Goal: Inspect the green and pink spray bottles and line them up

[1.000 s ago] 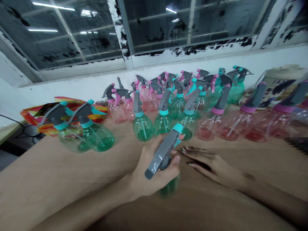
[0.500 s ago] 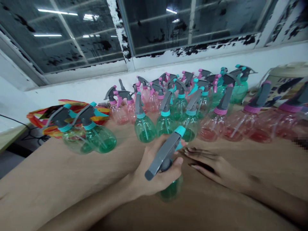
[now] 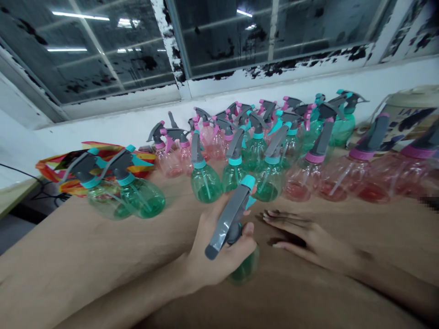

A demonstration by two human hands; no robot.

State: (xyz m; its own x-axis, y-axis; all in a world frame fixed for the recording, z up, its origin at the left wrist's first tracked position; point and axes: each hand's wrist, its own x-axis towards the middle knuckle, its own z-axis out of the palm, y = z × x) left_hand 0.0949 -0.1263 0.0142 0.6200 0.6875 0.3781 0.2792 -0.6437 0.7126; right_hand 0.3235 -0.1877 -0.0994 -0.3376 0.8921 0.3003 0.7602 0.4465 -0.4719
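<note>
My left hand [image 3: 216,256] is wrapped round the neck of a green spray bottle [image 3: 246,265] with a grey trigger head and a turquoise nozzle. The head points away from me, towards the window. Some of the bottle is hidden behind the fingers. My right hand [image 3: 305,237] lies palm down on the table to the right of this bottle, fingers stretched out, holding nothing. Just beyond the hands stand green spray bottles [image 3: 206,183] with turquoise collars. Beside them to the right is a row of pink spray bottles [image 3: 298,185] with magenta collars.
Two green spray bottles [image 3: 146,201] stand at the left, before a crumpled orange and yellow bag [image 3: 51,167]. More pink and green bottles crowd against the wall under the window. A beige container with lettering [image 3: 401,109] stands at the far right. The wooden table [image 3: 85,256] ends at the left.
The held spray bottle's head has swung slightly to the left with my left hand. My right hand has stayed nearly in place on the table.
</note>
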